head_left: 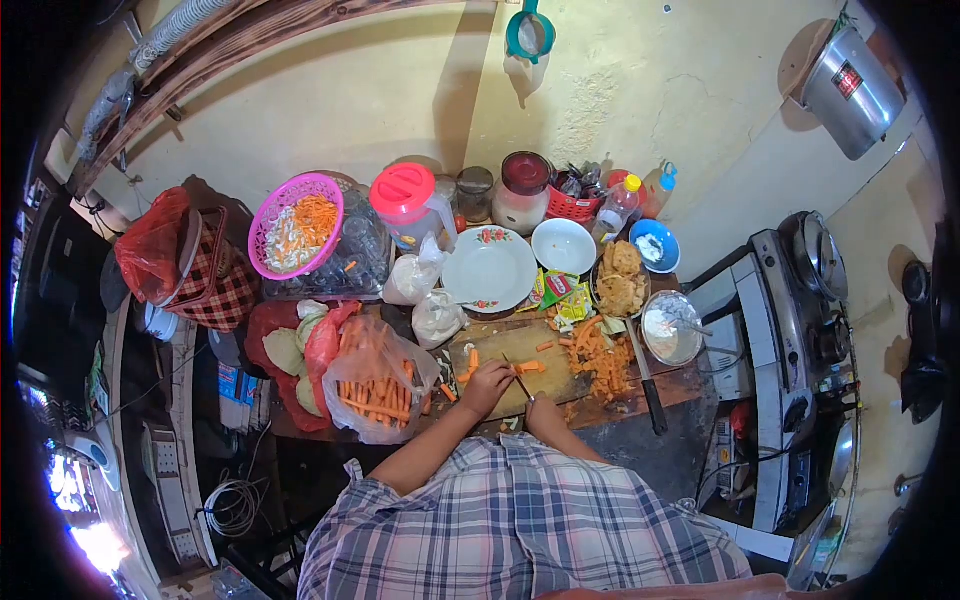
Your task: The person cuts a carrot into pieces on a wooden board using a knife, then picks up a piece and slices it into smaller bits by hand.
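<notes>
Knife [519, 382] being gripped in closed right hand [541, 407], left hand [487, 386] being pressed on cutting board [560, 388], fingers curled, beside carrot pieces [530, 367], lettering on packets [560, 290] unreadable.

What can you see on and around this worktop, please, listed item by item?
basket: one, pink, back left, holding shredded vegetables
jug: one, red lid, right of the basket
plate: one, white with flowers, back centre
white bowl: one, white, right of the plate
blue bowl: one, blue, back right
metal bowl: one, silver, right edge
bag of carrots: one, clear plastic, left of the board
cutting board: one, wooden, front centre
large knife: one, dark handle, right of the board
stove: one, silver, far right
left hand: one, at carrot pieces on the board
right hand: one, gripping small knife
</notes>
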The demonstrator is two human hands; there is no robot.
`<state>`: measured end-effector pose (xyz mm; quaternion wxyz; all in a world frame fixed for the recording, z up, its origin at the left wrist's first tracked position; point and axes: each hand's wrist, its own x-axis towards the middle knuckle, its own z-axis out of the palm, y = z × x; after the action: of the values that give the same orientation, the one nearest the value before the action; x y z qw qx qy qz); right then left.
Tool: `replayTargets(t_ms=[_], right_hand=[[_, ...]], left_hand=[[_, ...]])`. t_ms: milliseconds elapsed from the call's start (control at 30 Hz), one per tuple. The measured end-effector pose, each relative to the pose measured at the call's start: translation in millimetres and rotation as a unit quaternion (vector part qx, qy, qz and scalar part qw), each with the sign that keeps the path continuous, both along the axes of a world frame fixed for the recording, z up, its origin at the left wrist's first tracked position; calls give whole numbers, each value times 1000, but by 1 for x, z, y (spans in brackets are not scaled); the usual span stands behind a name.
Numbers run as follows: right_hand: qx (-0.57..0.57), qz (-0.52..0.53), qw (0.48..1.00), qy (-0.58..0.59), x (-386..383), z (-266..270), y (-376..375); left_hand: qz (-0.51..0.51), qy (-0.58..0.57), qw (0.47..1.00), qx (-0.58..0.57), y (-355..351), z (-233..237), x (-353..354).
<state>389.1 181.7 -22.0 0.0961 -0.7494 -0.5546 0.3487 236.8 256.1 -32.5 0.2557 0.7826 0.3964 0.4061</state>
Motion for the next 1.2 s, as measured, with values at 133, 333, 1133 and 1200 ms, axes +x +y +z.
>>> replayTargets(t_ms=[133,333,1133,1200], right_hand=[[-36,26,999,2,5,9,-1],[19,22,999,25,8,17,-5],[32,23,999,23,2,41,-1],[30,16,999,24,1,45,-1]], left_hand=[[7,-8,1000,10,2,0,-2],[-34,-17,999,-9,2,4,3],[-47,15,998,-41,2,5,4],[-42,11,998,-34,2,5,5]])
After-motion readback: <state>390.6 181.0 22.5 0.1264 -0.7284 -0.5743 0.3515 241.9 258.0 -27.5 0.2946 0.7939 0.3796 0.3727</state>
